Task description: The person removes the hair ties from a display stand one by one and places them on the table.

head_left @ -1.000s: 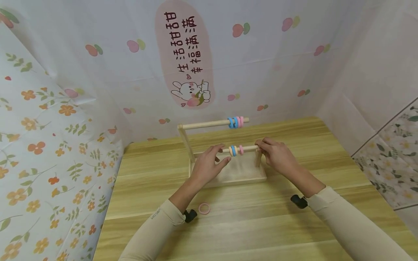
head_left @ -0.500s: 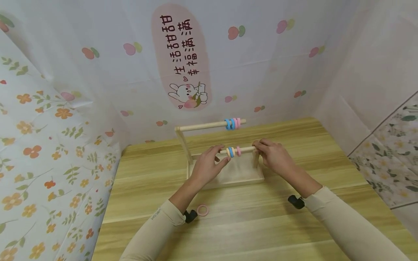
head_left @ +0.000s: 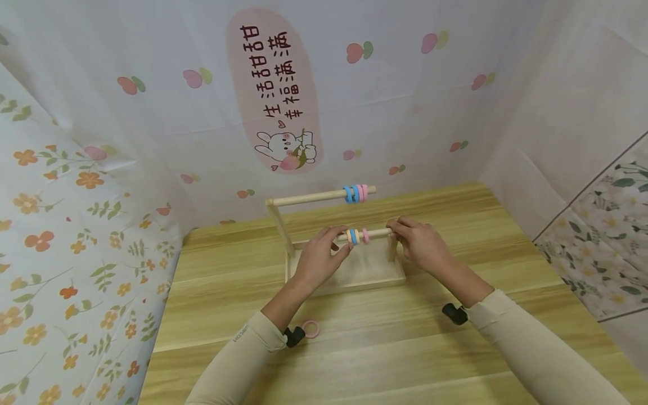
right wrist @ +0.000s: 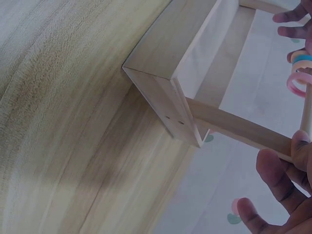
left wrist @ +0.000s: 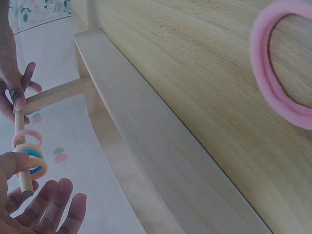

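A wooden stand point(head_left: 277, 225) carries two dowels. Blue and pink hair ties point(head_left: 356, 193) hang on the upper rear dowel point(head_left: 309, 197). On the lower front dowel point(head_left: 378, 232) sit orange and blue hair ties point(left wrist: 34, 153) side by side, with a pink hair tie point(head_left: 366, 235) a little apart to their right. My left hand point(head_left: 319, 256) pinches the orange hair tie near the dowel's free end, thumb in front, other fingers spread. At the dowel's other end, my right hand point(head_left: 422, 244) grips the top of the short post point(right wrist: 243, 129) with thumb and fingers.
A loose pink hair tie point(head_left: 311, 329) lies on the wood-grain table point(head_left: 385, 343), close to the left wrist camera point(head_left: 295, 336). The stand has a shallow tray base point(head_left: 354, 287). Patterned curtains point(head_left: 405, 112) rise behind and at both sides.
The head view has shifted, so the stand appears slightly farther left. My left thumb and fingers have come closer to the orange and blue hair ties. My right hand keeps its grip.
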### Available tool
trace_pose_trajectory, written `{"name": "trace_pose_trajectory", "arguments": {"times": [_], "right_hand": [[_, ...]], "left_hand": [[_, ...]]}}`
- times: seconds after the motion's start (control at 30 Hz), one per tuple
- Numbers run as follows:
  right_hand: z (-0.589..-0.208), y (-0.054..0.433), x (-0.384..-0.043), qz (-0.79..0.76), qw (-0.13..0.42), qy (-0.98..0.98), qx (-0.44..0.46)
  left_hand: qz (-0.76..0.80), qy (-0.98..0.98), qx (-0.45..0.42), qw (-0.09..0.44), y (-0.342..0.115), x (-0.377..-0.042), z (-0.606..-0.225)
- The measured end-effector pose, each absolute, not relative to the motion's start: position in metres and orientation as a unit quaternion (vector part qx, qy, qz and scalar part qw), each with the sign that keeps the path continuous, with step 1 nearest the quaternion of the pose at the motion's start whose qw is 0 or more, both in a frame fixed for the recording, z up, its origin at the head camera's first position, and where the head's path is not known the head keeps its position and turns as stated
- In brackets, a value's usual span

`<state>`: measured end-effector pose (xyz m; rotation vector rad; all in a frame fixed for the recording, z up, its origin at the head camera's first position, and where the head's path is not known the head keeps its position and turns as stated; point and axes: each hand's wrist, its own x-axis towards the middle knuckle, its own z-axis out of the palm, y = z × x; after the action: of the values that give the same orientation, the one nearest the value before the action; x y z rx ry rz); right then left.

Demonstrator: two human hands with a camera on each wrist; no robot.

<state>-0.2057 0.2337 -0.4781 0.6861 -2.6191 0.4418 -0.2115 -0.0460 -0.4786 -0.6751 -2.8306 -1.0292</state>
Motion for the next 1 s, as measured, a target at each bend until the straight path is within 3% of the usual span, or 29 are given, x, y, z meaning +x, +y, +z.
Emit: {"name": "trace_pose_trajectory", "arguments": {"times": [1.0], "right_hand": [[-0.4792,0.2343,-0.2064,0.144,0.204,-0.934,0.256]], "left_hand": [[-0.336,-0.913,-0.222,0.062,-0.0496,-0.2125,-0.4787]]}}
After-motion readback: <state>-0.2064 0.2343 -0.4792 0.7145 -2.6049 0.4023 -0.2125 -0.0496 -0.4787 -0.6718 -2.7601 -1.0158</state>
